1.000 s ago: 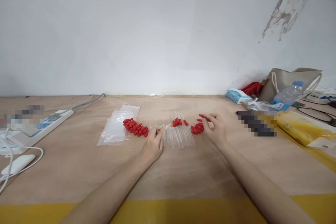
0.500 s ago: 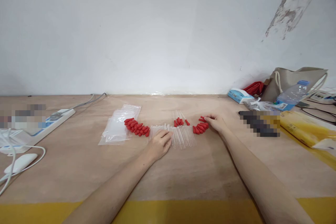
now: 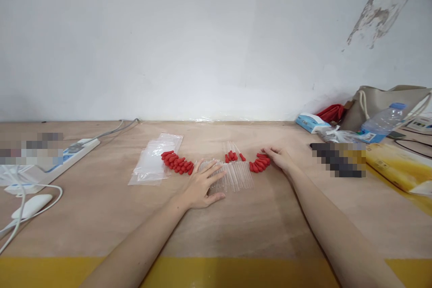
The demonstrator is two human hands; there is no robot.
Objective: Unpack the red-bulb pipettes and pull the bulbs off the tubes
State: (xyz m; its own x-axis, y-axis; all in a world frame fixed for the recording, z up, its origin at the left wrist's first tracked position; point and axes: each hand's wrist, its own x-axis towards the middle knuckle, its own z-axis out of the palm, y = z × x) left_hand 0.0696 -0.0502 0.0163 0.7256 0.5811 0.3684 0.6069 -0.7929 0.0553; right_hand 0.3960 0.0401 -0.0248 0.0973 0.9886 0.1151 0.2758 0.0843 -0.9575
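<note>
My left hand (image 3: 201,185) lies palm down with its fingers spread, over the left part of a row of thin clear tubes (image 3: 239,176). Past its fingertips, a curved row of red rubber bulbs (image 3: 178,164) extends left onto clear plastic bags (image 3: 147,162). My right hand (image 3: 278,158) has its fingers together at the far end of a shorter curved row of red bulbs (image 3: 259,164). Whatever is between its fingertips is hidden. Several red bulbs (image 3: 232,156) lie beyond the tubes in the middle, beside a few more thin clear tubes.
At left are a power strip (image 3: 76,155) and a white mouse-like device (image 3: 32,206) with cables. On the right stand a tissue pack (image 3: 311,122), a plastic bottle (image 3: 383,121) and a grey bag (image 3: 354,107), near a yellow package (image 3: 394,166). A wall (image 3: 209,45) closes off the back.
My left hand has gone from curled to spread flat on the tubes. My right hand's fingertips, earlier on a red bulb apart from the row, now rest against the row's end.
</note>
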